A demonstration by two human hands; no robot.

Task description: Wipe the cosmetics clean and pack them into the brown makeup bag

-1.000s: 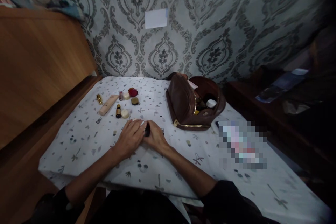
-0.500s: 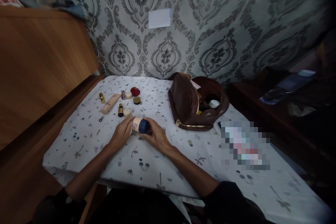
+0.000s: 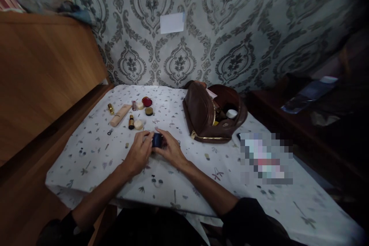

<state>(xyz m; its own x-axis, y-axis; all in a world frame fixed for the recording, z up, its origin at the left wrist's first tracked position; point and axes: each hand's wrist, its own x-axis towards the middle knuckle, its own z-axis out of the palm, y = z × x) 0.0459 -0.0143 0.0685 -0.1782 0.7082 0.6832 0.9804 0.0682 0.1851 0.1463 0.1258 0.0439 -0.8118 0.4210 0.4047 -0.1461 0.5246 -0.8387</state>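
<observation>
Between my two hands, just above the table, is a small cosmetic bottle with a dark blue cap (image 3: 157,140). My left hand (image 3: 140,152) wraps round its body and hides most of it. At the cap end, my right hand (image 3: 172,150) grips with thumb and fingers. Beyond them lie a beige squeeze tube (image 3: 120,115), a black-and-gold bottle (image 3: 131,122) and a cream-coloured round jar (image 3: 138,125). Farther back are a gold tube (image 3: 110,108), a red round case (image 3: 147,102) and a small jar with a brownish lid (image 3: 149,111).
A brown handbag (image 3: 200,113) stands unzipped on the right, a white-lidded item (image 3: 231,113) showing inside. Nearer the right edge lies a pixelated object (image 3: 265,157). A wooden cabinet (image 3: 52,61) borders the left; a clear plastic bottle (image 3: 309,94) lies beyond the table's right side.
The bottle has turned in my hands, so its pale labelled side is now covered by my left fingers. My left hand has shifted slightly right, closer to the cap.
</observation>
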